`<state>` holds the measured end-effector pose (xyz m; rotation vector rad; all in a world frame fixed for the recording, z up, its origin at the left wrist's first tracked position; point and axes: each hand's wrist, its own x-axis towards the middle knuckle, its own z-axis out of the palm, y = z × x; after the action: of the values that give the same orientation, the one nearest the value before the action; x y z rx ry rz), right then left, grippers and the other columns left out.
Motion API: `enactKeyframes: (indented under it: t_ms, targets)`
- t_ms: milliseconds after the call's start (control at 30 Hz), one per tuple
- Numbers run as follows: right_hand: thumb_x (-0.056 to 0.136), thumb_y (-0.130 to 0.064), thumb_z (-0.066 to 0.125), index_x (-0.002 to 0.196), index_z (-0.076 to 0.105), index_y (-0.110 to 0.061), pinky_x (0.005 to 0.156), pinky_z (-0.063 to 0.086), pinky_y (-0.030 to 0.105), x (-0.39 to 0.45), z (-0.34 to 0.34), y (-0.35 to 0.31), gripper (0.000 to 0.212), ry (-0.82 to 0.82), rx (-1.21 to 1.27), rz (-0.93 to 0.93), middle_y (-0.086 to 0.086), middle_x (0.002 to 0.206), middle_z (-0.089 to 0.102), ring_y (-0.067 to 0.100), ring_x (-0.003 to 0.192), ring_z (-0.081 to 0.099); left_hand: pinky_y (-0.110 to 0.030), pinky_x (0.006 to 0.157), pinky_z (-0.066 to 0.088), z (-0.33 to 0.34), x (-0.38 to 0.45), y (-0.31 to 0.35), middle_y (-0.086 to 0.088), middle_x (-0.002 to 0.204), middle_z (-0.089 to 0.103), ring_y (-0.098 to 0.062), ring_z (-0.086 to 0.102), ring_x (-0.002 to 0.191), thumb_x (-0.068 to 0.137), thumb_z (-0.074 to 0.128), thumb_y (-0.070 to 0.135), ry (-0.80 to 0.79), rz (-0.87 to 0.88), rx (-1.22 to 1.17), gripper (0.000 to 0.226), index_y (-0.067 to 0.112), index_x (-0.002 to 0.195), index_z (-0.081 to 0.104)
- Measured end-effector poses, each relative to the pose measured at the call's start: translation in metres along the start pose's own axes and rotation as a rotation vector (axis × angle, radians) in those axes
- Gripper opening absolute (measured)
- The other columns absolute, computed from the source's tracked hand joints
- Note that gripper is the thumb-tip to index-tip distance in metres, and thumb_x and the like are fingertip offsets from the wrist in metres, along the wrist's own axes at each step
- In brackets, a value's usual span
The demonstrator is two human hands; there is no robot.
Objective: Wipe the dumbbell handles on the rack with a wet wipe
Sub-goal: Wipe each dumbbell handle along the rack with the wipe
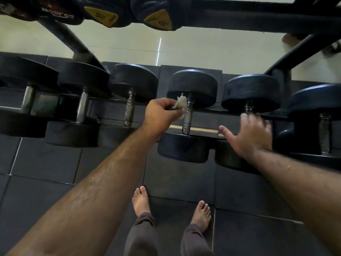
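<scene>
Left hand (162, 113) pinches the wet wipe (180, 105) just beside a dumbbell handle (187, 117); right hand (249, 133) spread, holding nothing. Next I'd wrap that handle and rub.

Dumbbells (188, 115) sit side by side along the rack's lower rail (195, 129), more dumbbells (103, 15) on the tier above, bare feet (141, 200) on the floor mats (46, 163) in front

- dumbbells (191, 89): black heads, silver handles
- wipe (180, 104): off-white
- upper-row dumbbell labels (100, 16), 12 o'clock: yellow
- floor mats (55, 163): dark grey
- trousers (142, 237), 6 o'clock: brown-grey
</scene>
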<state>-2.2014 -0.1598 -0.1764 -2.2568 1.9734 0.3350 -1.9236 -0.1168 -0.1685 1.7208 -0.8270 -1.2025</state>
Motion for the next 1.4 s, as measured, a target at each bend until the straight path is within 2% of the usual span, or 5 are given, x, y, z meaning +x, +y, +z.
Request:
enactKeyframes:
  t_ms: [467, 800, 967, 1200, 1400]
  targets:
    - [0.062, -0.113, 0.023, 0.164, 0.039, -0.024, 0.119, 0.039, 0.057, 0.0, -0.007, 0.027, 0.136, -0.155, 0.112, -0.03, 0.005, 0.171, 0.032, 0.032, 0.158, 0.026, -0.04, 0.079, 0.054, 0.081, 0.05, -0.007, -0.006, 0.107, 0.067, -0.03, 0.064, 0.1, 0.096, 0.057, 0.007, 0.02, 0.381, 1.348, 0.025, 0.015, 0.113, 0.075]
    - [0.067, -0.11, 0.028, 0.163, 0.041, -0.025, 0.121, 0.039, 0.055, -0.001, -0.013, 0.027, 0.129, -0.142, 0.092, -0.028, 0.003, 0.168, 0.039, 0.033, 0.155, 0.033, -0.034, 0.095, 0.056, 0.04, 0.047, -0.005, 0.003, 0.114, 0.073, -0.019, 0.07, 0.106, 0.094, 0.064, 0.015, -0.758, 0.331, 1.411, 0.03, 0.029, 0.116, 0.079]
    - [0.062, -0.113, 0.027, 0.162, 0.042, -0.024, 0.122, 0.037, 0.054, 0.0, -0.014, 0.024, 0.135, -0.162, 0.094, -0.023, 0.003, 0.168, 0.04, 0.033, 0.156, 0.031, -0.038, 0.079, 0.057, 0.059, 0.064, 0.004, -0.008, 0.105, 0.069, -0.03, 0.07, 0.09, 0.094, 0.062, 0.017, -0.224, 0.455, 1.249, 0.026, 0.021, 0.113, 0.079]
    - [0.062, -0.113, 0.027, 0.155, 0.051, -0.022, 0.119, 0.04, 0.054, 0.0, -0.012, 0.023, 0.133, -0.14, 0.077, -0.019, 0.003, 0.163, 0.047, 0.033, 0.153, 0.037, -0.029, 0.079, 0.051, 0.065, 0.055, -0.008, 0.006, 0.097, 0.064, -0.022, 0.068, 0.098, 0.096, 0.067, 0.033, -0.751, 0.094, 1.354, 0.019, 0.023, 0.11, 0.076]
    - [0.061, -0.114, 0.024, 0.155, 0.051, -0.022, 0.119, 0.041, 0.055, 0.001, -0.008, 0.022, 0.134, -0.134, 0.063, -0.017, 0.004, 0.161, 0.049, 0.033, 0.152, 0.038, -0.034, 0.096, 0.056, 0.066, 0.065, 0.008, -0.002, 0.114, 0.074, -0.025, 0.07, 0.105, 0.093, 0.07, 0.019, -0.497, 0.281, 1.31, 0.026, 0.024, 0.117, 0.079]
